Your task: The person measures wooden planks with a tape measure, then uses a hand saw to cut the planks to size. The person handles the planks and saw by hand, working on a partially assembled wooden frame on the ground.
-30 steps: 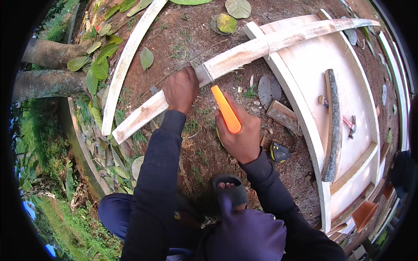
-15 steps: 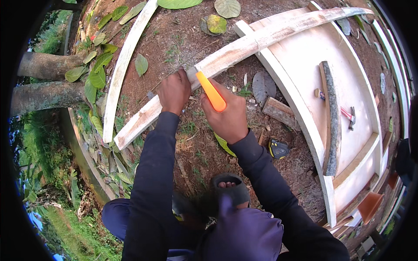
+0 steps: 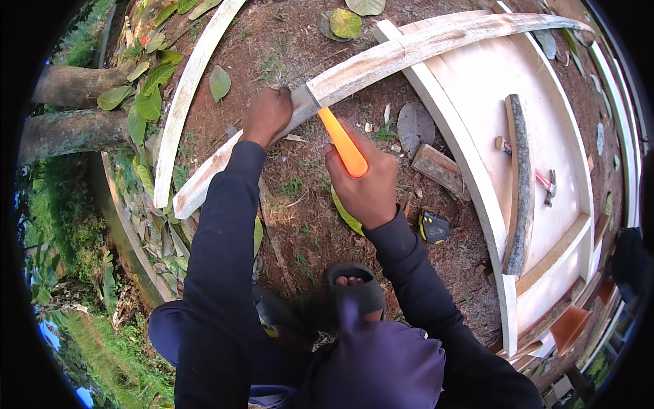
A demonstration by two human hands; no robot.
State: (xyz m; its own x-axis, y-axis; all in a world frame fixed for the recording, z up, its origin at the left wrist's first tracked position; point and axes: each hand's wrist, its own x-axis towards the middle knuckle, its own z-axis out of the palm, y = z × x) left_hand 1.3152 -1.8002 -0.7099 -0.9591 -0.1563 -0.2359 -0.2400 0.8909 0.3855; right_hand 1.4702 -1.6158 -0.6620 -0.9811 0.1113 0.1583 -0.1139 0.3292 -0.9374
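A long pale wooden beam (image 3: 381,61) runs from the lower left up to the far right, its far part lying across the wooden frame (image 3: 443,116). My left hand (image 3: 268,116) is closed around the beam left of the blade. In my right hand (image 3: 368,178) is a handsaw (image 3: 344,144), gripped by its orange handle. The thin saw blade meets the beam just right of my left hand, and most of it is hard to see edge-on. Sawdust dusts the ground below.
Inside the frame lie a bark-edged board (image 3: 520,184) and a hammer (image 3: 547,185). A tape measure (image 3: 434,227) and a short wood offcut (image 3: 440,171) rest on the soil. Another pale strip (image 3: 193,95) lies left, near tree trunks (image 3: 75,134). My sandaled foot (image 3: 355,286) is below.
My right hand has drawn the saw slightly back toward me and to the right. My left hand stays on the beam, and the whole view has shifted a little.
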